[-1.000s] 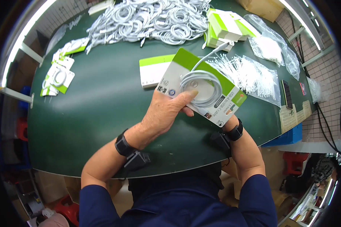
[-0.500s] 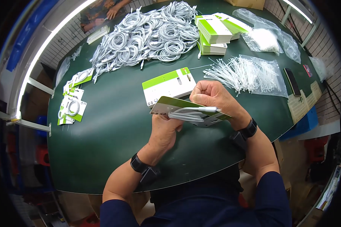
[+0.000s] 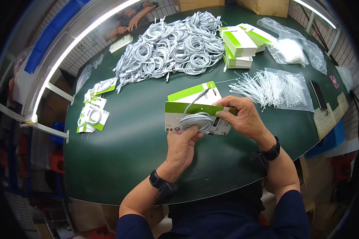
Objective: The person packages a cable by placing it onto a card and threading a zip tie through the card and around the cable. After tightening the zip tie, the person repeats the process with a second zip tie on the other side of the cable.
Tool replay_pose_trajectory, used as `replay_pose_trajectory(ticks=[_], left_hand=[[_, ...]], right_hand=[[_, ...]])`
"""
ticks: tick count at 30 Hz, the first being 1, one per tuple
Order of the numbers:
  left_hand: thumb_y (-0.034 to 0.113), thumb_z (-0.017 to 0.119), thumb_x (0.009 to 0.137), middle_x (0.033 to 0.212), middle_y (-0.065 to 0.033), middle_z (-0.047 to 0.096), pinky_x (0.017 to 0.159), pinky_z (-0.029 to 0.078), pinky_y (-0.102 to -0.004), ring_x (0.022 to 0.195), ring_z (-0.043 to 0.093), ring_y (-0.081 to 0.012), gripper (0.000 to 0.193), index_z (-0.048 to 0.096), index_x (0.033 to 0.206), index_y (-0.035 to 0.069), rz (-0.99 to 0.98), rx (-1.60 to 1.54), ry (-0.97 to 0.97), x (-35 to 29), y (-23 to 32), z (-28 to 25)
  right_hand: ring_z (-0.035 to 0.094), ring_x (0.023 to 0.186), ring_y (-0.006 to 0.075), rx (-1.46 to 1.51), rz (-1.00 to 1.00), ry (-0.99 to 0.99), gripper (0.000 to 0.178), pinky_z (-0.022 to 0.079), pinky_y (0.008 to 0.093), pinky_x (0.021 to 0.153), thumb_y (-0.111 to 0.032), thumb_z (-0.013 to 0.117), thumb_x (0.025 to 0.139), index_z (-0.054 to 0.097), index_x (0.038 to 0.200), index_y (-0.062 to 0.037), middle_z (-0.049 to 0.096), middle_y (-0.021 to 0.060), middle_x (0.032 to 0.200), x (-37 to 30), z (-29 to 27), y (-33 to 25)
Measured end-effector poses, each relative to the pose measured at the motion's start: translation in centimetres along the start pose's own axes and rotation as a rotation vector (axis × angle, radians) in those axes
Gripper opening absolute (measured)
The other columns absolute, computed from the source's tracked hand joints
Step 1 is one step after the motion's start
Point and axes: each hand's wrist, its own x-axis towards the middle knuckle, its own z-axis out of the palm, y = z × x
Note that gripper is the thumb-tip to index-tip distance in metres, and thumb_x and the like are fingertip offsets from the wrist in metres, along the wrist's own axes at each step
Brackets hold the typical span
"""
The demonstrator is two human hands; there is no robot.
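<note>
Between my two hands is a green and white cardboard card (image 3: pixel 172 108), tilted so its printed face shows. A coiled white cable (image 3: pixel 198 119) lies against that face, one end sticking up past the card's top edge. My left hand (image 3: pixel 180 148) is closed at the lower edge, its thumb pressing on the coil. My right hand (image 3: pixel 243 117) pinches the card's upper right corner between thumb and fingers. Just behind it, more green and white cards (image 3: pixel 183 95) lie on the table, partly covered by the held one.
A large heap of coiled cables (image 3: pixel 167 49) fills the far middle, beside card stacks (image 3: pixel 240 44). White cable ties (image 3: pixel 263 89) spill from a clear bag at right, near a phone (image 3: pixel 318 95). Carded cables (image 3: pixel 92 115) lie left. Another person's hands (image 3: pixel 133 22) show beyond.
The card has turned from edge-on to show its face and coil. My left thumb has come onto the coil, and my right hand has opened from a fist into a corner pinch. The view has shifted.
</note>
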Motion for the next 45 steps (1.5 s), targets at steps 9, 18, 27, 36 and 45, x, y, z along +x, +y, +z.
replay_pose_trajectory(ticks=[9, 18, 27, 36, 45], left_hand=[[0.015, 0.087, 0.077, 0.138, -0.0192, 0.054, 0.106, 0.045, -0.0463, 0.132, 0.05, -0.0321, 0.078, 0.051, 0.145, 0.001, 1.014, 1.446, -0.028, -1.0, 6.0, -0.9], [0.013, 0.082, 0.077, 0.111, -0.0144, 0.062, 0.102, 0.046, -0.0474, 0.108, 0.061, -0.0339, 0.076, 0.051, 0.145, 0.0, 0.951, 1.726, -0.337, -0.4, 4.8, 0.0], [0.004, 0.072, 0.082, 0.094, -0.0073, 0.061, 0.082, 0.052, -0.0396, 0.093, 0.065, -0.026, 0.051, 0.063, 0.133, 0.002, 1.094, 1.742, -0.324, 0.1, 3.1, -0.6], [-0.001, 0.077, 0.076, 0.096, -0.01, 0.071, 0.075, 0.055, -0.0392, 0.084, 0.07, -0.028, 0.036, 0.071, 0.111, 0.004, 1.205, 1.468, -0.296, 0.9, 3.2, -1.5], [-0.004, 0.074, 0.07, 0.099, -0.0127, 0.069, 0.076, 0.056, -0.0403, 0.084, 0.069, -0.0309, 0.02, 0.061, 0.084, 0.001, 1.228, 1.375, -0.351, 0.8, 3.1, -1.9]], right_hand=[[0.064, 0.074, 0.0087, -0.117, -0.096, 0.012, 0.022, 0.052, 0.0241, 0.065, -0.001, 0.077, 0.086, 0.077, 0.108, 0.0001, 0.075, 0.006, 0.092, 0.3, 0.0, 0.3], [0.065, 0.071, 0.0141, -0.246, -0.219, -0.092, 0.025, 0.053, 0.0272, 0.065, -0.007, 0.082, 0.083, 0.077, 0.107, -0.0038, 0.073, 0.0076, 0.088, 0.1, 1.1, 0.5], [0.067, 0.081, 0.0213, -0.302, -0.509, 0.021, 0.025, 0.054, 0.0311, 0.066, -0.005, 0.086, 0.078, 0.077, 0.101, -0.0068, 0.071, 0.0057, 0.091, -0.1, 2.2, 0.5], [0.066, 0.081, 0.0214, -0.365, -0.593, 0.037, 0.027, 0.053, 0.0318, 0.066, -0.002, 0.086, 0.075, 0.078, 0.099, -0.01, 0.071, 0.0049, 0.091, 0.1, 2.4, 1.6], [0.066, 0.078, 0.0204, -0.361, -0.531, -0.014, 0.027, 0.053, 0.0312, 0.064, -0.002, 0.087, 0.075, 0.078, 0.099, -0.0102, 0.071, 0.0052, 0.088, 0.0, 2.2, 1.9]])
